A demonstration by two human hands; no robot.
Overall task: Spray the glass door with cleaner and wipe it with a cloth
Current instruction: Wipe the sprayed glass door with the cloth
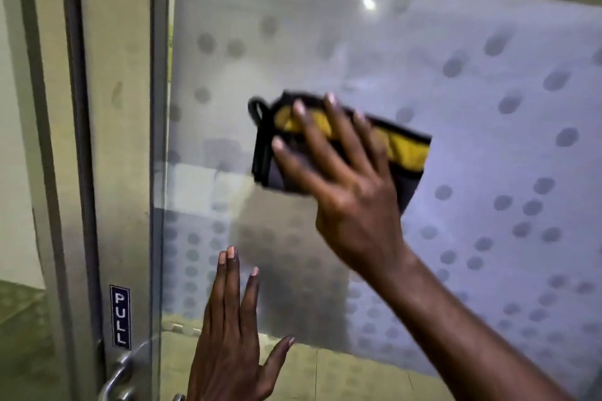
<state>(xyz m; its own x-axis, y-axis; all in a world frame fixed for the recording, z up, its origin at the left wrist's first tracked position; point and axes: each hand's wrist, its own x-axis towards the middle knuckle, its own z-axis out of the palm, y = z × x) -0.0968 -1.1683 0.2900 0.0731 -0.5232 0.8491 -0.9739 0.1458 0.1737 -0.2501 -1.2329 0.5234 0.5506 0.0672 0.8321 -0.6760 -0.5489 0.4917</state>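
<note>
Cloth [404,153] under right hand [345,182] mid-glass door [488,140] — frame edge well left.

right hand [345,179] flat on cloth [407,153] | glass door [488,140] | left hand [228,335] open

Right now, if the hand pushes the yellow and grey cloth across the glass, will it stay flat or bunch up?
The cloth looks soft and folded, so it would probably bunch at its free edges. The right hand presses it flat with spread fingers, which likely keeps it in shape. It seems light; without that pressure it would probably drop from the glass door.
</note>
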